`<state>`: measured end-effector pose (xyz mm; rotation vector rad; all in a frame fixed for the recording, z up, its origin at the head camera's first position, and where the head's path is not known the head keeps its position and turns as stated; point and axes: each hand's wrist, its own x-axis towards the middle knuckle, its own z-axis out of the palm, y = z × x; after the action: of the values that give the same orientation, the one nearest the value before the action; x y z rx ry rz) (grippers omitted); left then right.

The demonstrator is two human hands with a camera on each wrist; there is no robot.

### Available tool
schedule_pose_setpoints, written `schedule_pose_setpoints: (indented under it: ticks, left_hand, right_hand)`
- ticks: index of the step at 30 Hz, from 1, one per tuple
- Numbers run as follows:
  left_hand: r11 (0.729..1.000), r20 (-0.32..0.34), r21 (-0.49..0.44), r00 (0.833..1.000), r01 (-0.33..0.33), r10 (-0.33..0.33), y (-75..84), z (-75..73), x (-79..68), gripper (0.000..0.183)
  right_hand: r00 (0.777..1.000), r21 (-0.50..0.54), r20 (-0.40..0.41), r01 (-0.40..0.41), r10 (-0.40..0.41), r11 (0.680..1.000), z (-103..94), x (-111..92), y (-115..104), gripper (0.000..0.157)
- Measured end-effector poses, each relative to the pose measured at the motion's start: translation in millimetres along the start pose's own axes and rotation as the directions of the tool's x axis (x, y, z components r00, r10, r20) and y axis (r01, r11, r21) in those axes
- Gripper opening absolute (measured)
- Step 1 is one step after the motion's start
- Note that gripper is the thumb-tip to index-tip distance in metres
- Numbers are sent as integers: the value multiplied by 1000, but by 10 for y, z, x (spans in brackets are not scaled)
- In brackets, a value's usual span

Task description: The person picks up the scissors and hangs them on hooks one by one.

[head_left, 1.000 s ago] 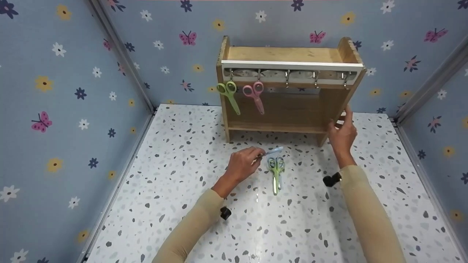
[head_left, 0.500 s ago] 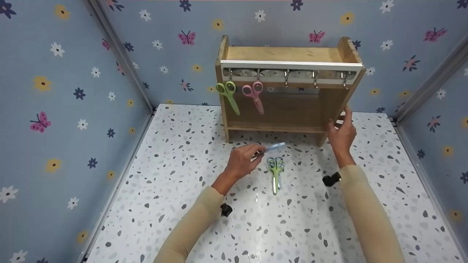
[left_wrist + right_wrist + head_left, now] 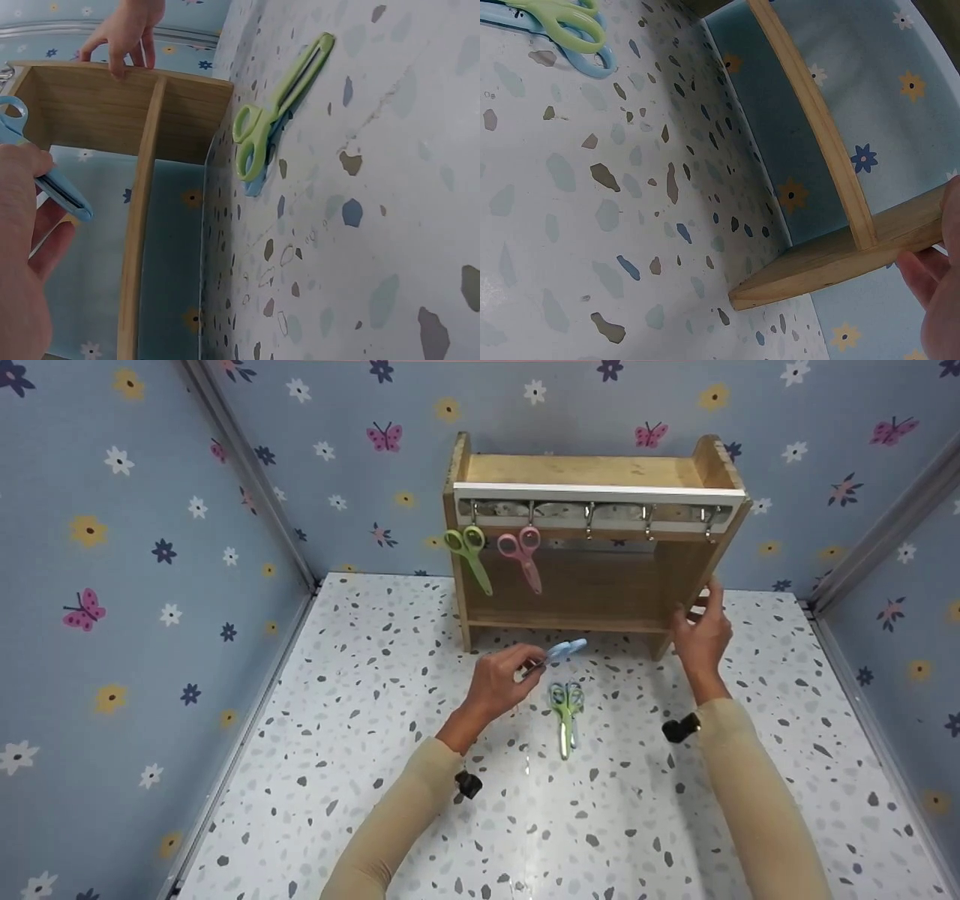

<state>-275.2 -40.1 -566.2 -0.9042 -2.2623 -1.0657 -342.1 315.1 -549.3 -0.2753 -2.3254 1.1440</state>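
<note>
My left hand [image 3: 504, 679] pinches a pair of light blue scissors [image 3: 565, 649] by the blade end, handles pointing up and right, above the speckled table. In the left wrist view these blue scissors [image 3: 64, 193] show between thumb and fingers. My right hand [image 3: 702, 636] grips the right side panel of a wooden rack [image 3: 570, 624]. Green scissors [image 3: 565, 721] lie on top of another blue pair on the table, just below the left hand. From the rack's hooks hang green scissors [image 3: 469, 556] at the far left and pink scissors [image 3: 523, 556] beside them.
A metal hook strip [image 3: 592, 514] runs along the rack's front, with bare hooks [image 3: 648, 526] on its right part. Flower-patterned panels [image 3: 375, 472] stand behind and at both sides. The speckled table [image 3: 360, 780] spreads in front of the rack.
My left hand has risen slightly towards the rack, and the blue scissors' handles have tilted upward. The right hand stays on the rack's side.
</note>
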Motion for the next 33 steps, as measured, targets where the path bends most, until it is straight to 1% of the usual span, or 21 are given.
schedule_pose_setpoints:
  ticks: [4, 7, 12, 23, 33]
  left_hand:
    - [1000, -11, -7, 1000, -13, 13, 27, -5, 49, 15]
    - [999, -25, -14, 999, -33, 32, 43, -9, 88, 15]
    - [997, -53, -53, 998, -47, 44, 56, -18, 149, 15]
    - [995, -67, -94, 998, -26, 20, 71, -51, 238, 17]
    - [995, -95, -95, 995, -38, 29, 87, -81, 305, 19]
  right_hand:
    - [1000, 0, -7, 5, -5, 1000, 4, 4, 4, 65]
    - [1000, 4, -18, 25, -25, 1000, 8, 0, 16, 66]
    - [998, 11, -30, 53, -53, 999, 14, -2, 29, 67]
    - [1000, 20, -15, 24, -24, 1000, 10, 3, 25, 68]
    - [1000, 19, -14, 14, -14, 1000, 4, 10, 25, 69]
